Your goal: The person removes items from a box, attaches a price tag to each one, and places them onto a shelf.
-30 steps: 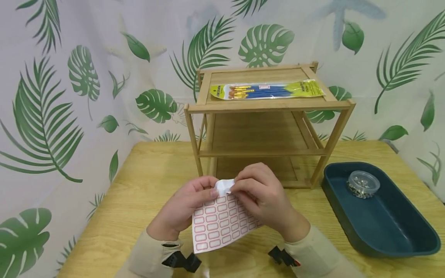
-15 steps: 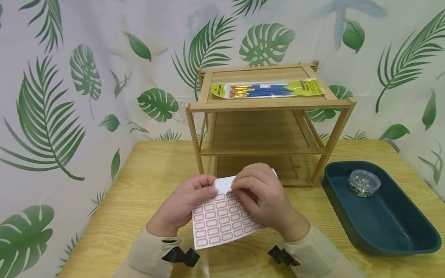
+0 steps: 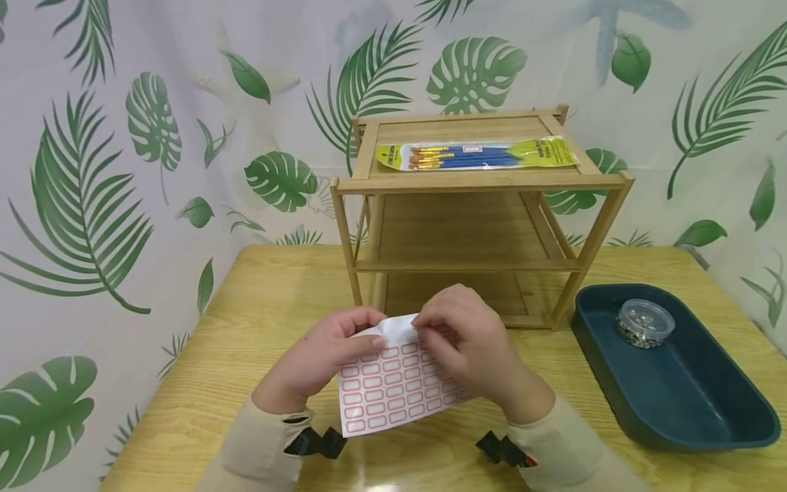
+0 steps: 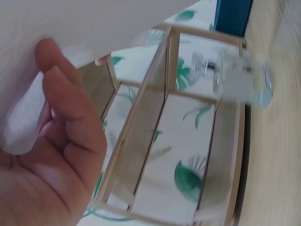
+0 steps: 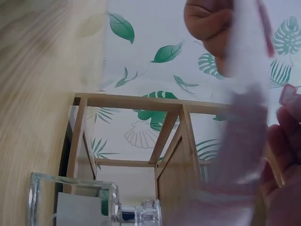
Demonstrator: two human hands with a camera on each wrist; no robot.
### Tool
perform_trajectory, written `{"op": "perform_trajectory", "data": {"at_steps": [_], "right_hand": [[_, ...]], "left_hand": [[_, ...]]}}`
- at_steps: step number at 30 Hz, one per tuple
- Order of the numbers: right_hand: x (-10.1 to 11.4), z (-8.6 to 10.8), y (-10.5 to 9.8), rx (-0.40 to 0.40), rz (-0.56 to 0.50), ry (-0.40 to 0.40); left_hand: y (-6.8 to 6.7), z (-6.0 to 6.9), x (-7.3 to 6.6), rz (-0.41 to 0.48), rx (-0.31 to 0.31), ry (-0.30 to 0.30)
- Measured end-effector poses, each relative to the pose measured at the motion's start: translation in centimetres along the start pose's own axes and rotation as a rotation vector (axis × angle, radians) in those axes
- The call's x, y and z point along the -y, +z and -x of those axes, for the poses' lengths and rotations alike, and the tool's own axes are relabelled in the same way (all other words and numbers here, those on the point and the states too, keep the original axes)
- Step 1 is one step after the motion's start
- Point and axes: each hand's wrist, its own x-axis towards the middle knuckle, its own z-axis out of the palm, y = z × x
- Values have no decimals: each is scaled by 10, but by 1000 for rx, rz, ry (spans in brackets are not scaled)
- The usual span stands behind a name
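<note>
My left hand (image 3: 320, 352) pinches the upper left edge of a sheet of red-bordered label stickers (image 3: 393, 389). Along its top edge lies a bare white strip of backing. My right hand (image 3: 470, 342) is curled over the sheet's upper right part. In the right wrist view, the right fingers pinch a small red-bordered sticker (image 5: 287, 94), with the sheet's blurred edge beside them. The sheet's pale back (image 4: 94, 23) fills the upper left of the left wrist view, behind the left fingers (image 4: 70, 99).
A wooden shelf (image 3: 486, 181) bears a pack of paintbrushes (image 3: 473, 156) with one sticker on it. At right, a dark tray (image 3: 676, 396) holds a clear round tub (image 3: 645, 322) of small metallic pieces. A clear glass bottle (image 5: 80, 207) shows in both wrist views.
My right fingers have shifted slightly up and away from the white strip, more of which now shows. The left hand keeps its grip, and the sheet tilts a little differently.
</note>
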Motion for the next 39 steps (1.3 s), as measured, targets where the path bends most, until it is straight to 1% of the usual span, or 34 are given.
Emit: {"op": "perform_trajectory", "data": {"at_steps": [4,7,8,11,14,19,21,25,27,29,30,36,39], "right_hand": [[-2,2,-6,68,-13,109],[-3,5,-10,133,-16,217],[-4,6,-12,152,-14,253],[-7,10,-15,200,-10,346],[-10,13,-17,225,-16,407],[-14,19,-19,240,-23,468],[-15,20,-20,247,-24,491],[-15,22,-21,261,-26,517],[-15,23,-22,270,-29,540],[-15,24,-22,279,-30,574],[-15,25,-22,283,-35,595],[-18,29,-22,300,-71,708],[-19,31,-22,301,-82,748]], "left_hand": [[-11,4,1,-137,31,-12],[-24,9,8,-213,60,-21],[-30,11,11,-228,64,-30],[-48,17,20,-259,57,-91],[-70,25,27,-336,26,-154],[-103,37,35,-537,-30,-261],[-112,40,37,-608,-52,-313],[-126,42,41,-776,-130,-423],[-132,43,44,-828,-170,-463],[-137,44,48,-849,-202,-485],[-140,44,50,-845,-214,-491],[-149,43,61,-802,-241,-526],[-151,42,64,-808,-256,-537]]}}
